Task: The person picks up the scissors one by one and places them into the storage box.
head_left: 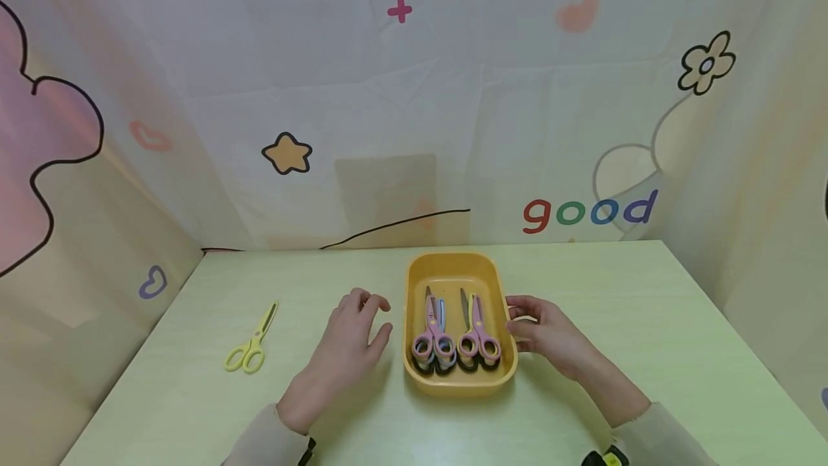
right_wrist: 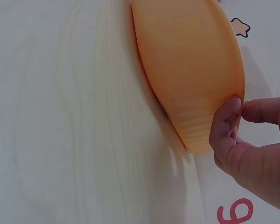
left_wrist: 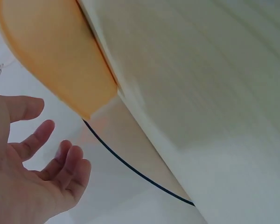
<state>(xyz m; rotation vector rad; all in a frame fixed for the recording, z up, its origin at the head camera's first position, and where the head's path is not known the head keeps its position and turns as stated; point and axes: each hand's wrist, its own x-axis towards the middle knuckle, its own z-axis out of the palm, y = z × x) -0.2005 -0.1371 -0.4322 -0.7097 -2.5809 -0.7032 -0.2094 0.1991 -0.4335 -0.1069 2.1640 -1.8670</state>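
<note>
A yellow plastic tray (head_left: 462, 388) stands on the table, holding two stacks of scissors, the left stack (head_left: 434, 340) and the right stack (head_left: 477, 340). Pink-handled scissors top both stacks, with blue, yellow and black handles below. My right hand (head_left: 550, 333) holds the tray's right edge. In the right wrist view, its curled fingers (right_wrist: 224, 128) touch the outer wall near the rim, the thumb beside it. To the left of the tray my left hand (head_left: 352, 336) hovers with nothing in it, fingers loosely bent and thumb apart. Its fingertips face the tray wall (left_wrist: 60, 56) across a gap.
Yellow scissors (head_left: 254, 344) lie alone on the table's left side, blades pointing away. The pale green table (head_left: 582, 272) ends at a printed curtain (head_left: 291, 200) behind, with more curtain along both sides.
</note>
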